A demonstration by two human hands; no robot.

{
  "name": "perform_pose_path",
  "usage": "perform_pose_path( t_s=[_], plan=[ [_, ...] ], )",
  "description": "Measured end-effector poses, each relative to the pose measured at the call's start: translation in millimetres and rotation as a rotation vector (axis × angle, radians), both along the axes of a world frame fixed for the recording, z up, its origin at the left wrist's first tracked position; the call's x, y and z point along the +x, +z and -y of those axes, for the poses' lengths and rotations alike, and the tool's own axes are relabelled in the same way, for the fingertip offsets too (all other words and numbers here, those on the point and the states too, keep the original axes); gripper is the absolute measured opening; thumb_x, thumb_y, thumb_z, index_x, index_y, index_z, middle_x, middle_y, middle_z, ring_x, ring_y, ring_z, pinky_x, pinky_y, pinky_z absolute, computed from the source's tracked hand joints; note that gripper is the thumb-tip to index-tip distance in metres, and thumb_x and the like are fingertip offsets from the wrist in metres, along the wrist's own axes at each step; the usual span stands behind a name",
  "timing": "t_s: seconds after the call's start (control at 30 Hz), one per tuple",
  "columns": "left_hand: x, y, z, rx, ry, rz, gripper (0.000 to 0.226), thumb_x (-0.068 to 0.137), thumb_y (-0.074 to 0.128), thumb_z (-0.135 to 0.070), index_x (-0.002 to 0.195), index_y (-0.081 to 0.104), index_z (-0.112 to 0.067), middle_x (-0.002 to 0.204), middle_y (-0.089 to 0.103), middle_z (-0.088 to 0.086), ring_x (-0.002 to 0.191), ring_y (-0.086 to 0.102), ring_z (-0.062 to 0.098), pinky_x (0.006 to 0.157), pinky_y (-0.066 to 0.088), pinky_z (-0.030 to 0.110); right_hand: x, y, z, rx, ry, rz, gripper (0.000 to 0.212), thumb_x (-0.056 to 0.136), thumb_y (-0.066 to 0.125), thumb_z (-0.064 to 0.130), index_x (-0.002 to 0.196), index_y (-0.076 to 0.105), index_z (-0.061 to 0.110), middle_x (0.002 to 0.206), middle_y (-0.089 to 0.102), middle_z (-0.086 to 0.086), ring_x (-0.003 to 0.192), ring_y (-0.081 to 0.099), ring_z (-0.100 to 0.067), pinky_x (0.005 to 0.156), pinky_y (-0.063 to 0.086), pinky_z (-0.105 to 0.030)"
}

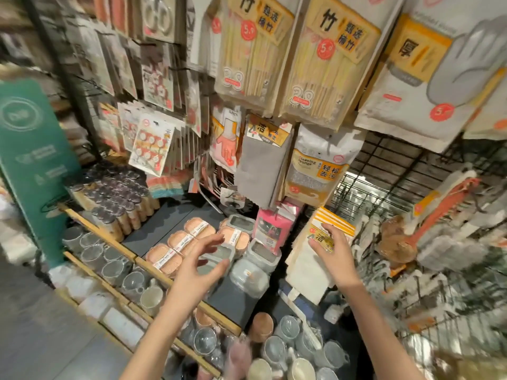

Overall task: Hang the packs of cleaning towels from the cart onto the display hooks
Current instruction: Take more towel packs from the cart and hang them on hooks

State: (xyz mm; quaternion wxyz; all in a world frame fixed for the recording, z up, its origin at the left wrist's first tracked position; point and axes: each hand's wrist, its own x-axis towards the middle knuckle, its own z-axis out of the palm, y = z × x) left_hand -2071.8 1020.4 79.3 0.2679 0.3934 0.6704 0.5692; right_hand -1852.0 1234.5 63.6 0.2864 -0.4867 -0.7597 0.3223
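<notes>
Right hand: gripped the yellow-striped header of a cleaning towel pack, low beside the wire grid panel. Left hand: fingers spread, grasping nothing, above shelf edge.

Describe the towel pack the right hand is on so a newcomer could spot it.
Start at the black wire grid wall. At its foot leans a pale cream towel pack, under the right hand. Only it has an orange-and-white striped header card.
</notes>
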Motion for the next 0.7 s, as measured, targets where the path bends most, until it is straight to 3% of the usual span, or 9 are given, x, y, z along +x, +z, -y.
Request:
perform_pose_path(
  t_s=[0.07,0.17,0.27,0.37,0.5,0.6,0.7],
  plan=[
    [3,4,19,0.003,0.068,-0.025,0.041,0.087,0.07,-0.017,0.121,0.057,-0.035,0.119,0.06,-0.025,0.111,0.055,0.0,0.097,0.044,0.03,-20,10,25,0.021,0.151,-0.036,0.049,0.086,0.067,0.029,0.13,0.046,0.028,0.126,0.044,0.01,0.119,0.043,-0.008,0.099,0.032,-0.019],
    [5,7,57,-0.007,0.179,-0.037,0.041,0.087,0.069,-0.019,0.121,0.055,-0.038,0.123,0.058,-0.023,0.113,0.054,0.0,0.1,0.044,0.032,-55,21,62,0.026,0.355,-0.058,0.05,0.084,0.069,0.026,0.128,0.045,0.03,0.12,0.044,0.014,0.107,0.044,-0.001,0.088,0.029,0.001],
    [0,10,104,0.008,0.298,-0.064,0.043,0.087,0.069,-0.021,0.122,0.053,-0.04,0.124,0.057,-0.024,0.115,0.052,-0.004,0.098,0.042,0.021,-94,28,97,0.039,0.567,-0.017,0.053,0.084,0.068,0.033,0.13,0.041,0.035,0.128,0.039,0.02,0.117,0.037,0.001,0.093,0.03,-0.009],
    [-8,11,158,0.006,0.451,-0.085,0.045,0.089,0.067,-0.02,0.128,0.052,-0.037,0.13,0.055,-0.022,0.119,0.049,-0.008,0.096,0.037,0.008,-135,30,139,0.074,0.766,0.03,0.062,0.085,0.067,0.035,0.139,0.038,0.028,0.135,0.035,0.015,0.13,0.029,-0.003,0.099,0.02,-0.011],
    [-18,12,230,-0.029,0.667,-0.124,0.047,0.09,0.066,-0.021,0.13,0.05,-0.041,0.135,0.051,-0.026,0.126,0.044,-0.006,0.104,0.035,0.021,-187,33,207,0.047,0.975,0.034,0.067,0.085,0.066,0.035,0.144,0.034,0.023,0.149,0.031,0.003,0.14,0.023,-0.012,0.108,0.018,-0.021],
    [-24,12,280,-0.053,0.808,-0.155,0.049,0.089,0.067,-0.025,0.127,0.046,-0.048,0.132,0.051,-0.032,0.125,0.045,-0.004,0.106,0.034,0.022,-224,34,259,0.08,1.125,0.049,0.072,0.083,0.062,0.045,0.145,0.031,0.024,0.152,0.028,0.005,0.141,0.02,-0.009,0.111,0.016,-0.023],
    [-37,10,327,-0.053,0.951,-0.146,0.051,0.089,0.068,-0.026,0.126,0.044,-0.052,0.134,0.05,-0.027,0.126,0.045,-0.004,0.108,0.033,0.026,-262,37,308,0.103,1.264,0.051,0.075,0.081,0.059,0.053,0.145,0.03,0.028,0.151,0.026,0.008,0.136,0.016,0.002,0.111,0.013,-0.021]
  ],
)
